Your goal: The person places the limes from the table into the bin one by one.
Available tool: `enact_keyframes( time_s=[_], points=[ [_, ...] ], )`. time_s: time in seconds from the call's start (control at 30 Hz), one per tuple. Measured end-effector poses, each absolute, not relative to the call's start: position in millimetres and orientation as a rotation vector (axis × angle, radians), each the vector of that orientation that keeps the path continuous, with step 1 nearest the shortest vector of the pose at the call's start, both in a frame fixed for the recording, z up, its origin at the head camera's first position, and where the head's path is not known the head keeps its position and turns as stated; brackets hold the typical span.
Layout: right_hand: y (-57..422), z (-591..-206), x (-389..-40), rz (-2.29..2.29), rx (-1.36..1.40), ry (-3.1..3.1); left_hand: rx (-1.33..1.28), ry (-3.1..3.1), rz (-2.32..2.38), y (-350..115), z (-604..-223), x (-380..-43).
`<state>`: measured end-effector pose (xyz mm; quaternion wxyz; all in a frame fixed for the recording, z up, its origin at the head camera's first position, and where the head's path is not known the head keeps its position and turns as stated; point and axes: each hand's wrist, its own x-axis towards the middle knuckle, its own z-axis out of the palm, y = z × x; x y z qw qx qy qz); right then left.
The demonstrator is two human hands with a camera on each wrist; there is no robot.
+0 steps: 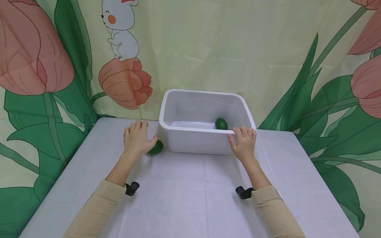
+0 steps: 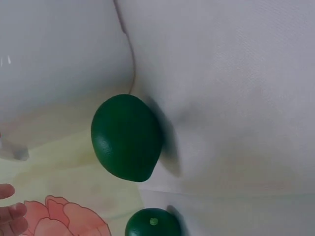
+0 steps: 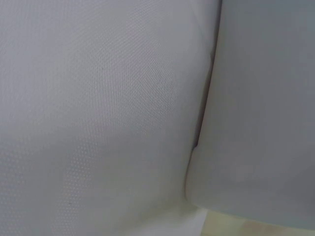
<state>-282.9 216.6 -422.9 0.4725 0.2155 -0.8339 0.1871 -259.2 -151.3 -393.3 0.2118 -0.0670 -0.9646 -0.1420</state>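
Two green limes lie on the table left of the white plastic tub (image 1: 199, 140). The pointed lime (image 2: 126, 138) is nearest the tub; the other lime (image 2: 152, 228), showing a pale stem spot, lies beyond it and is mostly hidden by the left hand in the head view. My left hand (image 1: 137, 139) is spread over them, fingers relaxed and thumb overlapping the nearer lime. At the tub's front right corner, my right hand (image 1: 244, 143) grips the rim, fingers hooked over it. A third lime (image 1: 221, 124) sits inside the tub, toward the right.
A white cloth (image 1: 184, 198) covers the table. Behind the tub hangs a pale backdrop (image 1: 238, 43) printed with tulips and a white rabbit. Each wrist carries a small black camera mount, such as the left mount (image 1: 132, 188).
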Motion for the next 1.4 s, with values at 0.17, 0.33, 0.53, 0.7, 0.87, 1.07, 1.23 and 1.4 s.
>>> enact_keyframes(
  time_s=[0.17,0.33,0.53,0.7,0.87,1.07,1.23,1.4],
  points=[
    [217,-423,-283,0.461,0.526,-2.041,-0.187,-2.688,-0.373,-153,-399,-260],
    [217,-423,-283,0.463,0.526,-2.045,-0.186,-2.710,-0.363,-154,-404,-260],
    [217,-423,-284,0.460,0.528,-2.040,-0.195,-2.753,-0.364,-156,-409,-260],
    [218,-424,-284,0.457,0.528,-2.047,-0.204,-2.790,-0.354,-157,-412,-260],
    [218,-423,-284,0.459,0.524,-2.056,-0.224,-2.821,-0.333,-158,-415,-261],
    [219,-424,-285,0.445,0.529,-2.051,-0.245,-2.841,-0.302,-160,-419,-262],
    [219,-424,-286,0.441,0.519,-2.041,-0.261,-2.870,-0.273,-161,-423,-263],
    [219,-425,-286,0.433,0.527,-2.015,-0.280,-2.908,-0.256,-163,-426,-265]
  ],
)
